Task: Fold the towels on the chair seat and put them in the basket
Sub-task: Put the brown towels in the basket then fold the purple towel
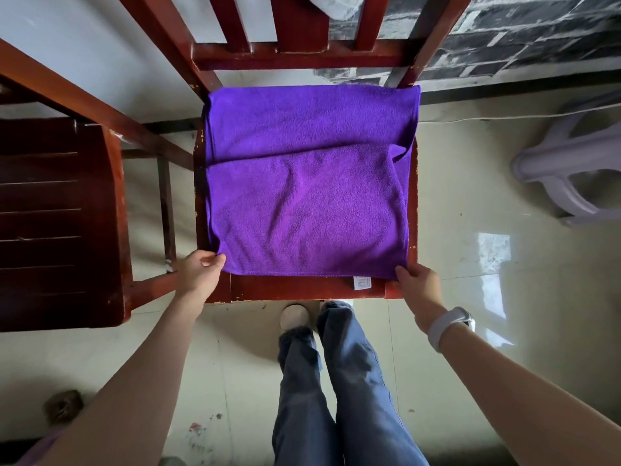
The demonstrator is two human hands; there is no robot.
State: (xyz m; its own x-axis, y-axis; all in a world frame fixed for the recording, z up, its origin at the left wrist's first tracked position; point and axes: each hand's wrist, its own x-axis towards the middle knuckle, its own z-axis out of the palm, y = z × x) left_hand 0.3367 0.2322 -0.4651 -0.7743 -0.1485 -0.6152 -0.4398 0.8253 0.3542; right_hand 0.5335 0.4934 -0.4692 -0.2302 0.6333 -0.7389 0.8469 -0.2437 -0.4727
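1. Purple towel point(307, 183) spread over the chair seat point(302, 290), covering nearly all of it; far part lying flat toward the backrest, near part doubled over it with a fold edge running across the middle.
2. Left hand point(198, 274) pinching the near left corner, thumb and fingers closed on the cloth.
3. Right hand point(416, 284) gripping the near right corner the same way, thumb on top; white band point(448, 326) on that wrist.
4. Both corners held at once, probably to keep the near edge straight and taut, so the next fold lands square.
5. White label point(362, 283) poking out under the near hem, beside the right hand.
6. Folding judged only partly done: one layer over, creases still in the upper layer.
7. Basket not in view; packing not yet begun.
8. Seat of red-brown wood, paint chipped along the edges.
9. Second dark chair point(57, 223) just to the left, pale plastic stool point(568, 166) well off to the right.
10. Glossy light tiled floor point(470, 264), brick-pattern wall point(524, 35) behind; grey cloth point(336, 5) draped at the backrest top.
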